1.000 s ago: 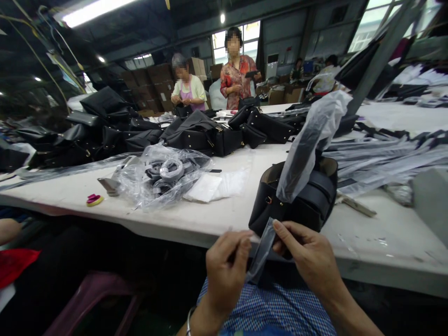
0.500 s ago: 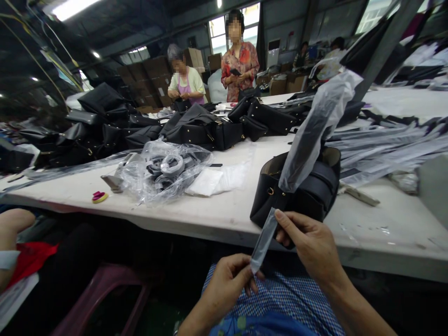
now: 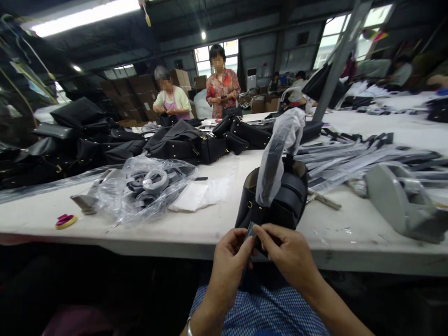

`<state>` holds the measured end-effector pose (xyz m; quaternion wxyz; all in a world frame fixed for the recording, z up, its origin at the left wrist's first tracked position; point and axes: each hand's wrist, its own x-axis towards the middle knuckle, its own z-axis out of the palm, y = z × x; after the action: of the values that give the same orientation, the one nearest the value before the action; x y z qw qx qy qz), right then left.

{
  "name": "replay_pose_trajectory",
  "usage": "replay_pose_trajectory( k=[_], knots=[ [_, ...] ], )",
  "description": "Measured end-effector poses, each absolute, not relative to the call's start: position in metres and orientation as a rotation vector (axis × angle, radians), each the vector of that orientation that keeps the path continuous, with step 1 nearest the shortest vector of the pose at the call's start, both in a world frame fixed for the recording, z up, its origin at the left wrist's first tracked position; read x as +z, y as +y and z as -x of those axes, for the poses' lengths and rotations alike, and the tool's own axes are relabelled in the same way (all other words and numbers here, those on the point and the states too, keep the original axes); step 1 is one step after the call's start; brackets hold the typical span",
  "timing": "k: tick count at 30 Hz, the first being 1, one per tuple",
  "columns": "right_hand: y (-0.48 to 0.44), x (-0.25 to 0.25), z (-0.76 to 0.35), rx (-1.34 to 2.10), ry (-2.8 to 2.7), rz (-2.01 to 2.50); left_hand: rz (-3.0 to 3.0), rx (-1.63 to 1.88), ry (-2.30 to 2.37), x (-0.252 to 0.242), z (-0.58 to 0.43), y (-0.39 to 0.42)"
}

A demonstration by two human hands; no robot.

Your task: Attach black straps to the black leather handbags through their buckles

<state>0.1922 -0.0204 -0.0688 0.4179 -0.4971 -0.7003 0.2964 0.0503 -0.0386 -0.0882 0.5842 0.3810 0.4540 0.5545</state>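
A black handbag (image 3: 280,205) stands at the table's front edge, its arched handle wrapped in translucent plastic film (image 3: 275,161). Just in front of it, my left hand (image 3: 229,256) and my right hand (image 3: 287,247) meet, almost touching. Between their thumbs and fingers both pinch a dark strap (image 3: 251,230) that looks covered in film; only a short piece shows above my left thumb. My fingers hide the rest. A gold ring and studs are visible on the bag's side.
Clear plastic (image 3: 168,179) with rolled grey straps lies left of the bag, beside a white sheet (image 3: 191,196). A tape dispenser (image 3: 402,200) and wrapped straps (image 3: 360,158) lie right. Black bags (image 3: 185,142) are piled behind. Two people work across the table (image 3: 210,228).
My left hand has moved up to my right hand, and the wrapped strap stretched between them is now mostly hidden. The view has turned right, bringing more of the tape dispenser in.
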Motion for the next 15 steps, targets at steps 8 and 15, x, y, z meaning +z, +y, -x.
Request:
replay_pose_trajectory(
  k=[8, 15],
  knots=[
    [-0.009, -0.061, -0.327, 0.073, -1.544, 1.499, -0.860, 1.333, 1.236, -0.102, -0.053, -0.032],
    [0.037, -0.048, -0.491, -0.170, -1.006, 1.908, -0.934, 1.238, 1.293, -0.108, -0.049, -0.016]
  ],
)
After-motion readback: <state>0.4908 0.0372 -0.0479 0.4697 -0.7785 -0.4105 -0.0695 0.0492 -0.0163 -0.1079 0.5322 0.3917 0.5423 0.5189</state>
